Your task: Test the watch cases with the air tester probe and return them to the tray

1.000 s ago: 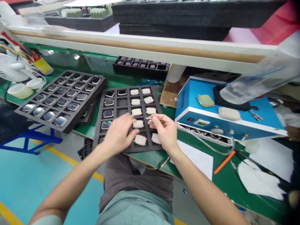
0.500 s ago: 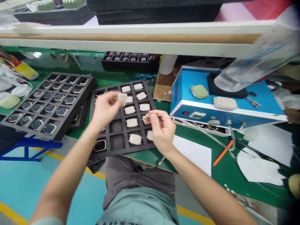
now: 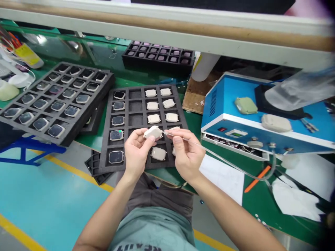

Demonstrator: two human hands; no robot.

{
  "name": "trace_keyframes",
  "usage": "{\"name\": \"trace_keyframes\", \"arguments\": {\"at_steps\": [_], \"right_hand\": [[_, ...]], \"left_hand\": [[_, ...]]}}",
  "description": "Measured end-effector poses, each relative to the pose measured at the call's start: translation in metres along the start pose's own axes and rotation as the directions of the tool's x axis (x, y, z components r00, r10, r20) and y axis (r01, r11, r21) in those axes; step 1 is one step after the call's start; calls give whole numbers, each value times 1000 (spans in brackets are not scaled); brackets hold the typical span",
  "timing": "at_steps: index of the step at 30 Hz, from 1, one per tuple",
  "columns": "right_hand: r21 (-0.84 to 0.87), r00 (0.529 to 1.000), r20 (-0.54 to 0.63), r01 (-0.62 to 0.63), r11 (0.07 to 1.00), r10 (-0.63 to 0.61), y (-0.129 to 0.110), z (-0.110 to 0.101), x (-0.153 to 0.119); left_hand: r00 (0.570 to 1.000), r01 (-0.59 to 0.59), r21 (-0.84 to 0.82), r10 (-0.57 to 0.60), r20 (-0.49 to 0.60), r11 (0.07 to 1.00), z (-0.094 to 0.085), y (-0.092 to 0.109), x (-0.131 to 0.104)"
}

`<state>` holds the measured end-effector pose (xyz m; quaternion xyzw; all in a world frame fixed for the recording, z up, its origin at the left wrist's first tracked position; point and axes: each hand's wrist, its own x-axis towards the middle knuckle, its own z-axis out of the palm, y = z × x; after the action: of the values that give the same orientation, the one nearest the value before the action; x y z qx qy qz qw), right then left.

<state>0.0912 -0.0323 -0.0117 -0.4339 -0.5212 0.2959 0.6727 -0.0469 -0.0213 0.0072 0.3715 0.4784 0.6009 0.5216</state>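
Note:
Between the fingers of my left hand [image 3: 137,150] is a beige watch case [image 3: 153,132], held up over the black foam tray [image 3: 104,146]. My right hand [image 3: 187,150] pinches a thin clear tube [image 3: 193,141], its tip close to the case's right edge. Whether tip and case touch, I cannot tell. Dark-screened watches stand in the tray's left column, the second column shows bare slots, and beige cases lie in the two right columns. Part of the tray is hidden behind my hands.
Another foam tray of watches [image 3: 60,139] stands at the left. A blue machine [image 3: 222,101] with the tube attached is at the right, near white paper [image 3: 222,177] and an orange tool [image 3: 258,179]. A shelf edge [image 3: 167,38] crosses the back.
My left hand has moved right and down with the beige case, bringing it to the tube's tip. My right hand has shifted slightly right and down in view. The camera view has shifted too.

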Motion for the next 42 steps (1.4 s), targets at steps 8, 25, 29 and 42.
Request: {"name": "trace_keyframes", "arguments": {"at_steps": [8, 25, 29, 42], "right_hand": [[7, 999, 34, -24, 1000, 23, -1, -1, 2], [14, 998, 43, -55, 998, 55, 0, -3, 1], [-3, 997, 46, -63, 998, 63, 0, -3, 1], [23, 998, 56, -27, 999, 25, 2, -3, 2]], "left_hand": [[1000, -6, 9, 6, 31, 1000, -1, -5, -5], [1000, -23, 40, 22, 17, 999, 0, -5, -7], [999, -33, 44, 33, 18, 998, 0, -6, -7], [996, -81, 35, 79, 39, 996, -2, -6, -6]]}}
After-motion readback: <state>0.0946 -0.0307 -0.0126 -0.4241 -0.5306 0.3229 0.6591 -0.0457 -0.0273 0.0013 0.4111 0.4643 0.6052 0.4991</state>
